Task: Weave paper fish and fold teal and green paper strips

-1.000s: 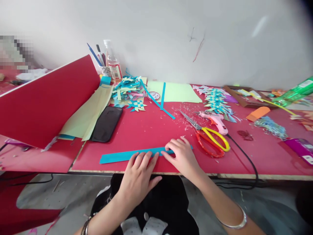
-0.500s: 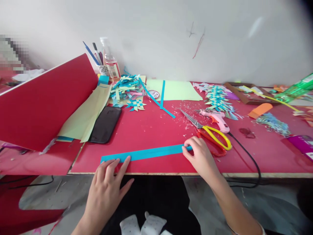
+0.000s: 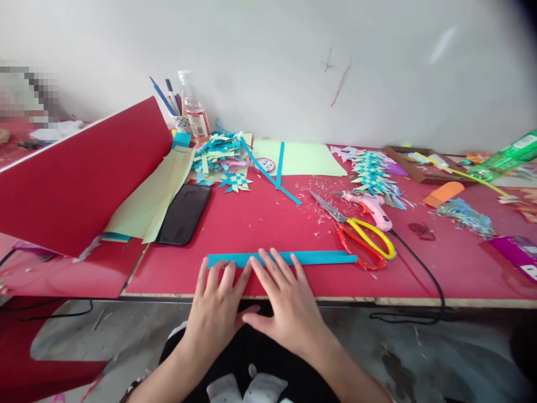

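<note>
Light bright, diffuse, fairly even. Wall [image 3: 268, 61]: pale glare streak, upper right. Floor [image 3: 138, 324] dimmer, under-table zone shadowed. Top-right corner blacked out; left-edge patch pixelated. Fine detail soft.

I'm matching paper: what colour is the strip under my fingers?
The strip is bright blue, seen best in the head view.
</note>
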`<state>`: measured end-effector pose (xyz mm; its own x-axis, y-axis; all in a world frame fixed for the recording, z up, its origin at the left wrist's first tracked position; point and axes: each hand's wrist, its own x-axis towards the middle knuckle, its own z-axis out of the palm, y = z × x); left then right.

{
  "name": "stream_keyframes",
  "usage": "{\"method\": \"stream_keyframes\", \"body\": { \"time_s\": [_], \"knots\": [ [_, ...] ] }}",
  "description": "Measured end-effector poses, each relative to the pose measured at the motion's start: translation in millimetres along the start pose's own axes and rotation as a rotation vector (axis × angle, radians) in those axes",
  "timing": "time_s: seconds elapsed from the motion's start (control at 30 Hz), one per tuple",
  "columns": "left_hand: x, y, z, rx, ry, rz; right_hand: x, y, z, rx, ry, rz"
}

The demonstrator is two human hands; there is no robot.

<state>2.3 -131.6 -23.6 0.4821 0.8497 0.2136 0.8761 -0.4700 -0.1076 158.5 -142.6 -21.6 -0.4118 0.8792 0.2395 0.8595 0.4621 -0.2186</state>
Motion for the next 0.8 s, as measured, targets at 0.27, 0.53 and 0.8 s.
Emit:
{"method": "stream_keyframes", "body": {
  "time_s": [0.27,0.53,0.8],
  "knots": [
    [-3,-8,4.3,-0.011,-0.074,0.007,-11,5,5,-0.032,-0.004,0.125],
    [-2,-7,2.1,0.079,-0.057,0.04,-47,49,-8,-0.237,0.041,0.307],
    [-5,-20,5.6,0.057,-0.004,0.062,-62,63,-10,-0.326,0.073,0.449]
  ]
}}
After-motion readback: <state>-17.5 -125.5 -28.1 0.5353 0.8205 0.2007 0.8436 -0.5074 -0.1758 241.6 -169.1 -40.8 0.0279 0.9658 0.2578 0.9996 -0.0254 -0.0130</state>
